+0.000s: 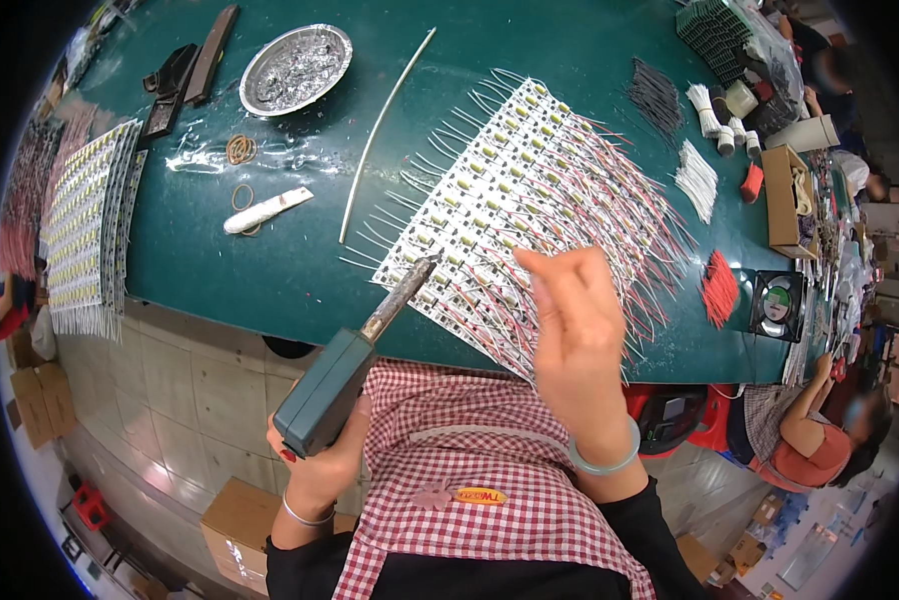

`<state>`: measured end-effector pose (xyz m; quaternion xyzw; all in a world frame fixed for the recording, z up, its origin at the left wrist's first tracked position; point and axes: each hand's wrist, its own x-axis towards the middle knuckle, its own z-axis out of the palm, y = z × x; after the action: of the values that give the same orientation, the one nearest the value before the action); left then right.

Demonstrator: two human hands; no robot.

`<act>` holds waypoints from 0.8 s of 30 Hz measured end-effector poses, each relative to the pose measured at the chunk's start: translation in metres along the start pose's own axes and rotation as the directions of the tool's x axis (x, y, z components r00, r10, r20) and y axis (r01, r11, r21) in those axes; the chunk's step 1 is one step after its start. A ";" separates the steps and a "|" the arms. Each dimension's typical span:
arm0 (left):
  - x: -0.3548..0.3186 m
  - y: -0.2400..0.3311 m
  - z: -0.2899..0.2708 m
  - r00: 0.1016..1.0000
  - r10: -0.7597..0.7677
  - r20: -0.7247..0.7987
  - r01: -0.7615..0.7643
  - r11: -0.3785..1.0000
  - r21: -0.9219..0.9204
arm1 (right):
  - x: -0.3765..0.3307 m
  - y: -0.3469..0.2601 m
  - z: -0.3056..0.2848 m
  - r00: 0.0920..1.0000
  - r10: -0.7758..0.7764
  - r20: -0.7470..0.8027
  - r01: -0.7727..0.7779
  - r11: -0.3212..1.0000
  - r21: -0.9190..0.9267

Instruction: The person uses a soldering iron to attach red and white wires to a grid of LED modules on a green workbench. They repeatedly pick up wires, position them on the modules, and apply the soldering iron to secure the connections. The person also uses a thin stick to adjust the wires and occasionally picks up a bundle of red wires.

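Gripping boxy-handled soldering iron [327, 390], left hand [328, 462]; right hand [582, 325] pinched near thin wires [625, 215], contents unclear.

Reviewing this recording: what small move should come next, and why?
Probably ease the right hand a little leftward, toward the tip of the soldering iron. The left hand grips the iron, its tip over the circuit board panel, while the right hand's bent fingers are apart from that tip. Whether they hold anything is unclear.

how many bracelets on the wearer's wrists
2: a silver bracelet on the left wrist, a pale bracelet on the right wrist; the sleeves may hide more.
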<state>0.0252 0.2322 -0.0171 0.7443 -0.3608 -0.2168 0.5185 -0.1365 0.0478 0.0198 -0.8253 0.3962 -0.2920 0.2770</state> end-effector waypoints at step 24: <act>-0.010 0.001 -0.007 0.991 0.005 0.132 -0.012 0.999 0.046 | -0.022 0.023 0.063 0.997 0.059 0.058 -0.056 0.997 -0.046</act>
<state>0.0237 0.2438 -0.0145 0.7388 -0.4024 -0.2547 0.4769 -0.1146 0.0677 -0.0448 -0.8277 0.4179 -0.2503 0.2786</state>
